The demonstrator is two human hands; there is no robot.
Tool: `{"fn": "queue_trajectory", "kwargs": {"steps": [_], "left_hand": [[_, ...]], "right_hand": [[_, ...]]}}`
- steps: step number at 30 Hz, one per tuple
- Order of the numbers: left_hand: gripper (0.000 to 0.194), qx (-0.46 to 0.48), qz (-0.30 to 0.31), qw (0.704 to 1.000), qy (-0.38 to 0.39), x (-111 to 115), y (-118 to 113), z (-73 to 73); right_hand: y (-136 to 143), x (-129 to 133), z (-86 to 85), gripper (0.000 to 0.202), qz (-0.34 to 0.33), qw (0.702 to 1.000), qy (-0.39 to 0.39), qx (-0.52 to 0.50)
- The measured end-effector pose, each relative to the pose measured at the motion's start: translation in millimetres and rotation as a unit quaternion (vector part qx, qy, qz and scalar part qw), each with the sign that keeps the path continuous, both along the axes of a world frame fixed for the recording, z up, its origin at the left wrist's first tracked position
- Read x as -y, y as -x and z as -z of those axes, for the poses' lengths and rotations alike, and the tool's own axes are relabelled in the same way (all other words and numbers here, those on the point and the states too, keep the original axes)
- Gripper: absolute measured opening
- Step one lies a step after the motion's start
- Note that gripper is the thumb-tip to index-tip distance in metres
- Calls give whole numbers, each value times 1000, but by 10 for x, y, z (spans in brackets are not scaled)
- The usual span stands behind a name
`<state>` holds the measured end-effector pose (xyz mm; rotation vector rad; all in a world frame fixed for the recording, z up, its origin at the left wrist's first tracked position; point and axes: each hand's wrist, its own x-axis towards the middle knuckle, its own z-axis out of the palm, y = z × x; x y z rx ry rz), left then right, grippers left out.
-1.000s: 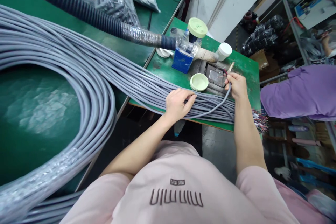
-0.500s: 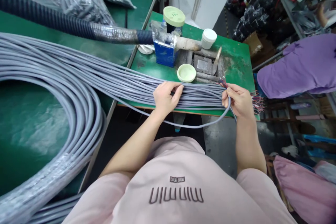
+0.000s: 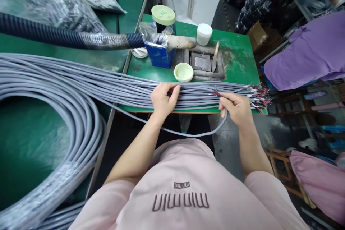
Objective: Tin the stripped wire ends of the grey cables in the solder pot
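My right hand (image 3: 237,109) is closed on one grey cable (image 3: 201,134), pinching it near its stripped end. The fan of red, blue and dark wires (image 3: 215,92) at that end points left, and the cable loops below the table edge. My left hand (image 3: 165,101) rests on the grey cable bundle (image 3: 196,97), its fingers curled over the cables and its thumb along the top. The bundle lies along the front of the green table, with its stripped wire ends (image 3: 260,97) spread at the right edge. My left fingertips are partly hidden.
Behind the bundle are a pale green dish (image 3: 183,72), a square pot with a silvery surface (image 3: 202,63), a flat stick (image 3: 215,56), a white tub (image 3: 204,34) and a blue box (image 3: 159,54). A ribbed hose (image 3: 64,37) crosses left. Coiled cables (image 3: 83,115) fill the left table.
My right hand has moved left and slightly down with the cable, uncovering the stripped ends at the right. My left hand stays on the bundle. The whole view has shifted slightly.
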<state>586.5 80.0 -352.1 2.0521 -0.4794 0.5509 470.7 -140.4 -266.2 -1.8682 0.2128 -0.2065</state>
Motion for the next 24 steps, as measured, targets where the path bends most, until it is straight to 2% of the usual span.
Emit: {"fn": "queue_trajectory", "kwargs": {"steps": [10,19,21,24], "left_hand": [[20,6,0,1000,0,3,-7,9],[21,-8,-4,1000,2,-3,-9,2],[22,-31,2,999,27,3,4,-25],[24,-112,42,984,134,54,90,-119]], "right_hand": [[-38,-6,52,22,-23,998,-45,-35],[-56,-87,-7,20,-27,997,-45,-62],[-55,-104,-11,21,-33,997,-40,-63],[-48,-137,-17,22,-40,997,-30,-65]]}}
